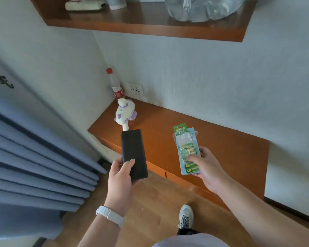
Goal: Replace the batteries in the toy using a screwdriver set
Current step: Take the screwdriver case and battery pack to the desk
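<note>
Left hand grips the black case, thumb clamped on top, above the wooden ledge's left end. The toy stands in the ledge's far-left corner. Right hand pinches the battery pack over the ledge's middle.

White-purple toy on ledge; black case, green battery pack aloft.
</note>
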### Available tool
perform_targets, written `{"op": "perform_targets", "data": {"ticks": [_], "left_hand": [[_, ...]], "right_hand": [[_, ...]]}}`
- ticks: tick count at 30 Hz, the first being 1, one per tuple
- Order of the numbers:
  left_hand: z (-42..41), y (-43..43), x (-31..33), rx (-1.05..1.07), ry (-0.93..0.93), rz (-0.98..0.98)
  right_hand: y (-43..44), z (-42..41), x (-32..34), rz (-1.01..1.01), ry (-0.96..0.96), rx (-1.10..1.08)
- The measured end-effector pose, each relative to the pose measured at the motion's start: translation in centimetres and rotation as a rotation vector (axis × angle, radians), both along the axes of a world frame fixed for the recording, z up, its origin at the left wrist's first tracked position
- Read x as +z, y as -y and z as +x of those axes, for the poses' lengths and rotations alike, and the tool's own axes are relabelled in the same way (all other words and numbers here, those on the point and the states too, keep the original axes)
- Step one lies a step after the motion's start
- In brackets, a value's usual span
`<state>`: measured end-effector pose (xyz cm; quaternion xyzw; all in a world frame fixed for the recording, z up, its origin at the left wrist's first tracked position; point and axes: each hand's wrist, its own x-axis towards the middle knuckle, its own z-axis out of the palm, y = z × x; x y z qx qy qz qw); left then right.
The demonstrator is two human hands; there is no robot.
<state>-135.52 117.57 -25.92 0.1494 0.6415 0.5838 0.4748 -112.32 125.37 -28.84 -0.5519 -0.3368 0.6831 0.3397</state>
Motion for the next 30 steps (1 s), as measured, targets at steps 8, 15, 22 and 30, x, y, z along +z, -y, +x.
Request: {"op": "perform_targets", "data": {"ticks": [8, 15, 22, 30], "left_hand": [[3.0, -8.6, -1.8, -0.151, 0.035, -0.085], [3.5, -13.2, -3.6, -0.275, 0.062, -0.157], [3.4, -17.3, -5.6, -0.461, 0.039, -0.261], [2.5, -20.6, -6.9, -0.720, -0.003, -0.279]], "right_hand": [[-6.9, 2.3, -3.5, -0.049, 0.043, -0.039], [-7.1, 4.2, -7.8, -0.083, 0.159, -0.117], [-6.5, 6.5, -11.0, -0.087, 0.360, -0.238], [-5.4, 7.0, -13.6, -0.134, 0.490, -0.352]]}}
